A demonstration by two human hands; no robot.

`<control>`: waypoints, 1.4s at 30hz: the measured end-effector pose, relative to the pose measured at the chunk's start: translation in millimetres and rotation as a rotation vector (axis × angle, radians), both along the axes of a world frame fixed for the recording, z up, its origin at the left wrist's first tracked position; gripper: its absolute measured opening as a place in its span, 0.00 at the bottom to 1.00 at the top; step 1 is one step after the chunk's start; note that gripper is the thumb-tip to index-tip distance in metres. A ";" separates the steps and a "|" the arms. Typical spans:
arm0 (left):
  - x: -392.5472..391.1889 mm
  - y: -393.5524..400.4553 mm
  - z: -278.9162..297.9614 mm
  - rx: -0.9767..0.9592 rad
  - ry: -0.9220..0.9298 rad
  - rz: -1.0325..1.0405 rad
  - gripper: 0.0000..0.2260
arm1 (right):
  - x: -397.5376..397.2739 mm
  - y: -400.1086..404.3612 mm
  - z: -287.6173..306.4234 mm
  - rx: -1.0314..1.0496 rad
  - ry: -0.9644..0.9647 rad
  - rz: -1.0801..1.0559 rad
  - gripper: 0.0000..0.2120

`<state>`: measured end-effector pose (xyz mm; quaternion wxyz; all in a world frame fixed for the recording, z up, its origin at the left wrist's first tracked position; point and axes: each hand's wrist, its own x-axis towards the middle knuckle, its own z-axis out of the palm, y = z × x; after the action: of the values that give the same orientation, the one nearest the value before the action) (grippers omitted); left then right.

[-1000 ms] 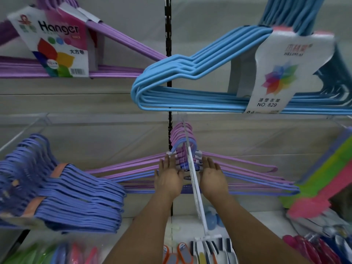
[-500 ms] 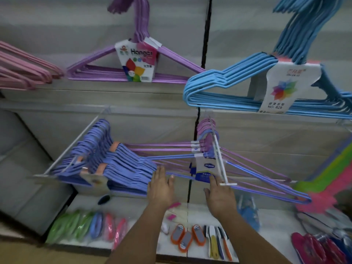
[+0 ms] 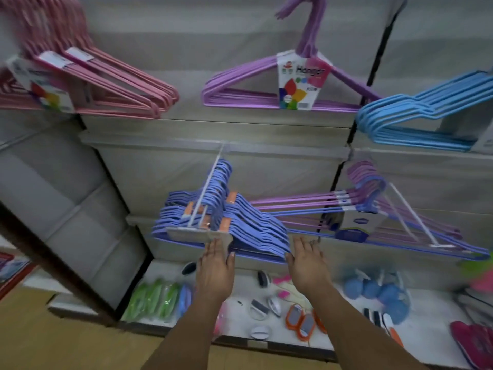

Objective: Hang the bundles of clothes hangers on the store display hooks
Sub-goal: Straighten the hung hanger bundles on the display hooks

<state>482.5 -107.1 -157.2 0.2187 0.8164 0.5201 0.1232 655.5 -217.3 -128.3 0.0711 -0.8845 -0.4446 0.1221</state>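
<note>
Several bundles of periwinkle-blue hangers [image 3: 240, 225] with orange bands hang packed on a white display hook [image 3: 206, 193] in the middle. My left hand [image 3: 214, 271] reaches up with straight fingers that touch the hook's front label plate [image 3: 186, 234]. My right hand [image 3: 309, 263] is spread flat against the right ends of those blue bundles. To the right, a purple and blue hanger bundle [image 3: 373, 217] with a blue label hangs on a second hook [image 3: 410, 212]. Neither hand holds anything.
Pink hangers [image 3: 106, 84], purple hangers [image 3: 266, 89] and light-blue hangers [image 3: 426, 121] hang on the upper row. A white shelf [image 3: 266, 340] below carries brushes, green packets and blue sponges. A dark upright post [image 3: 66, 263] stands at the left; tan floor lies beneath.
My view has swung left. Both hands have moved away from the purple and blue bundle on the right hook to the packed blue bundles on the middle hook.
</note>
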 end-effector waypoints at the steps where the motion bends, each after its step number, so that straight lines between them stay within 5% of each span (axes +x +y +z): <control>1: -11.7 8.6 0.1 0.012 0.026 -0.002 0.25 | -11.6 6.1 2.0 0.002 0.003 0.001 0.27; 5: -56.2 55.0 8.1 0.042 0.072 0.009 0.23 | -48.3 45.6 13.4 0.000 0.015 -0.028 0.27; 10: -81.6 102.9 16.5 -0.002 0.108 -0.071 0.33 | -65.7 88.4 28.6 0.027 0.019 -0.043 0.27; 19: -47.8 156.3 9.6 -0.033 0.102 -0.166 0.38 | -61.6 139.2 26.7 0.075 0.031 -0.034 0.25; 30: -19.0 207.6 10.5 -0.189 0.254 -0.439 0.58 | -39.1 224.2 1.1 0.206 0.251 -0.204 0.25; 36: 9.0 243.7 12.8 -0.246 0.152 -0.418 0.37 | -9.4 236.5 -9.4 0.168 0.252 -0.283 0.32; 40: 21.6 254.5 8.5 -0.192 -0.139 -0.168 0.25 | -5.4 249.4 -17.9 0.203 0.283 -0.280 0.22; 42: 31.0 259.9 4.2 -0.121 -0.111 -0.190 0.21 | -4.6 255.2 -20.3 0.205 0.304 -0.280 0.21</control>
<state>513.4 152.8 -153.0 0.3069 0.8391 0.4341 0.1153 650.9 37.9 -148.6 0.2431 -0.8971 -0.3120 0.1969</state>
